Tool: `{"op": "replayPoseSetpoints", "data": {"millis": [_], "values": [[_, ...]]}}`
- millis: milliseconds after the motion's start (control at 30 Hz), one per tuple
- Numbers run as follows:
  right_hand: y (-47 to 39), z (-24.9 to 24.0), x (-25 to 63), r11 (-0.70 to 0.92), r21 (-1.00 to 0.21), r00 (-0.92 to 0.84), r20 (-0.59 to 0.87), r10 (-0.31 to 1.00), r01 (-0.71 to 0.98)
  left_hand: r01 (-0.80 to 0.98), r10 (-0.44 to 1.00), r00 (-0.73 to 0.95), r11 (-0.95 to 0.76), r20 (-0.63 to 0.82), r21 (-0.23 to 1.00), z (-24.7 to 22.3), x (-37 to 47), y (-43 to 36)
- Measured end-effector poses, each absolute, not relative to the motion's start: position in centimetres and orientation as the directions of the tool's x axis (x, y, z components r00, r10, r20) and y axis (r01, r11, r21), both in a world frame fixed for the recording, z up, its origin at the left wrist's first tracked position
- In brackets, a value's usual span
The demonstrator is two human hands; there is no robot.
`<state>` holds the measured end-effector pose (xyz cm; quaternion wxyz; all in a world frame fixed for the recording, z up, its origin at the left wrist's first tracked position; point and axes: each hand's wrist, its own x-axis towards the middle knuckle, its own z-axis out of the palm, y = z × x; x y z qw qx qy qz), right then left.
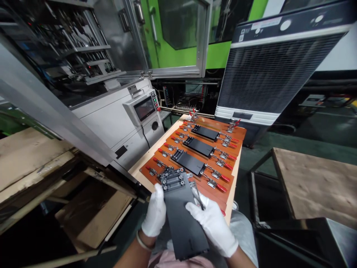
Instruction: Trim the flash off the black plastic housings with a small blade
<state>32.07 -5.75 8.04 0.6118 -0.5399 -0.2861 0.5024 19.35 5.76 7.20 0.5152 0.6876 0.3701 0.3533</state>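
Observation:
In the head view a flat black plastic panel [184,219] is tilted up in front of me, its ribbed, bossed end pointing away. My left hand [155,214], in a white glove, grips its left edge with the thumb near the bosses. My right hand [214,225], also gloved, is closed at the panel's right side, fingertips against its face. A slim dark tool [200,199] sticks out of that hand; its exact kind is not clear. Beyond lies an orange fixture board [164,163] where similar black panels [189,162] sit between red-handled toggle clamps [220,186].
A white machine cabinet with a touchscreen [145,108] stands to the left of the board. Behind it is a green machine [178,57] with a framed door. A large air cooler [262,74] rises at the back right. A wooden-topped table [320,182] is at right.

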Motion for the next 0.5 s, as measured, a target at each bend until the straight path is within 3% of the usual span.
{"op": "replayPoseSetpoints", "data": {"millis": [100,200,267,367,500], "values": [[-5.8,7.2,32.4,-0.097,-0.962,0.381,-0.192,0.904,-0.255,0.115,0.805,0.593,-0.06,-0.02,0.992,8.2,19.9,5.3],[-6.2,6.9,33.3,-0.142,-0.99,0.566,-0.108,0.817,0.016,0.041,0.773,0.624,0.112,-0.113,0.993,8.8,20.2,5.1],[-6.6,7.4,34.2,-0.162,-0.958,0.614,0.019,0.789,0.238,0.036,0.757,0.641,0.135,-0.127,0.99,8.8,20.3,5.3],[-6.9,8.7,35.6,-0.076,-0.856,0.444,0.188,0.876,0.512,0.129,0.694,0.71,0.04,-0.12,0.991,8.5,20.1,5.8],[-6.5,10.7,36.9,0.055,-0.693,0.156,0.238,0.959,0.719,0.174,0.587,0.799,-0.018,-0.131,0.985,8.5,19.8,6.1]]}}
